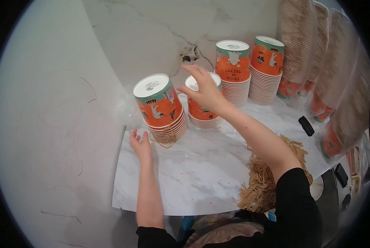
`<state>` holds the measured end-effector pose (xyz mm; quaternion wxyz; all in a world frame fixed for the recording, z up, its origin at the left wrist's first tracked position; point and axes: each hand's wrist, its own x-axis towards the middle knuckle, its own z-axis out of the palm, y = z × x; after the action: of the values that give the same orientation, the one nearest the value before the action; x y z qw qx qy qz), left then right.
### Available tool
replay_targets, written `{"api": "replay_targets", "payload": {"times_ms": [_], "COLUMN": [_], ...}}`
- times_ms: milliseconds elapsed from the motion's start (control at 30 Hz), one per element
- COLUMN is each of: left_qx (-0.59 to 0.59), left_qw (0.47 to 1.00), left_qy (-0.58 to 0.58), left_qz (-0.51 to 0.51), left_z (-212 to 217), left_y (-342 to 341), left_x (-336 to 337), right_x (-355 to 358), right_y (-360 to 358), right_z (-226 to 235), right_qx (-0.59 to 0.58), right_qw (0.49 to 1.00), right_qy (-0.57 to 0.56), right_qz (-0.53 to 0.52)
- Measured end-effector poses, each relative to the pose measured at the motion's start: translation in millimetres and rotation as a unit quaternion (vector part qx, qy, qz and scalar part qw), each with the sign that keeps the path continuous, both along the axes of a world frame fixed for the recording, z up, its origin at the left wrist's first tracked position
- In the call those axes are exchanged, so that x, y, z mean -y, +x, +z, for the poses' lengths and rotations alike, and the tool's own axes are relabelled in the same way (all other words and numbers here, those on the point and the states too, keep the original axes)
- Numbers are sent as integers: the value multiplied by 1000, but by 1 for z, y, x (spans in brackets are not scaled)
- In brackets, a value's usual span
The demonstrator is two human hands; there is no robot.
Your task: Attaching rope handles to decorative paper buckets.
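On the marble-patterned table stand stacks of upside-down orange paper buckets with green bands and white bottoms. The leftmost stack of paper buckets (158, 105) leans a little. Loose tan cord (166, 137) lies against its lower rims. My left hand (140, 145) is beside the foot of that stack, fingers apart, holding nothing. Raised in front of a shorter stack of paper buckets (203, 110), my right hand (203, 89) has its fingers spread and nothing in them. It partly hides that stack's top; whether it touches the stack I cannot tell.
Two taller bucket stacks (233, 68) (266, 68) stand at the back. Long bagged stacks of buckets (332, 62) line the right side. A heap of tan cords (257, 184) lies under my right forearm, with a small black object (306, 126) farther right. A wall (56, 124) borders the left.
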<state>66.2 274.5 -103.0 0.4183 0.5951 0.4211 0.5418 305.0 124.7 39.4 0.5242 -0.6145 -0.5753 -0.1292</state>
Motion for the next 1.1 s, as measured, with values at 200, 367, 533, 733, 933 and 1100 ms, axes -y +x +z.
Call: {"api": "replay_targets", "payload": {"times_ms": [200, 367, 533, 733, 933, 1100], "left_qx": [-49, -191, -350, -263, -211, -153], "left_qw": [978, 935, 873, 912, 920, 943], "left_qy": [202, 292, 339, 314, 330, 295], "left_qz": [6, -69, 3, -17, -13, -30], "left_z": [31, 40, 41, 36, 29, 19], "left_y": [22, 27, 22, 22, 32, 43], "left_x": [56, 81, 86, 75, 63, 58], "right_x": [43, 48, 47, 50, 52, 60], "right_y": [34, 29, 37, 43, 42, 41], "right_z": [-28, -25, -22, -12, 10, 35], "right_qx": [70, 33, 39, 39, 35, 43], "right_qw": [985, 991, 994, 995, 994, 996], "right_qy": [-131, -104, -46, -6, -9, 22], "right_qz": [-91, -78, -95, -96, -104, -80]}}
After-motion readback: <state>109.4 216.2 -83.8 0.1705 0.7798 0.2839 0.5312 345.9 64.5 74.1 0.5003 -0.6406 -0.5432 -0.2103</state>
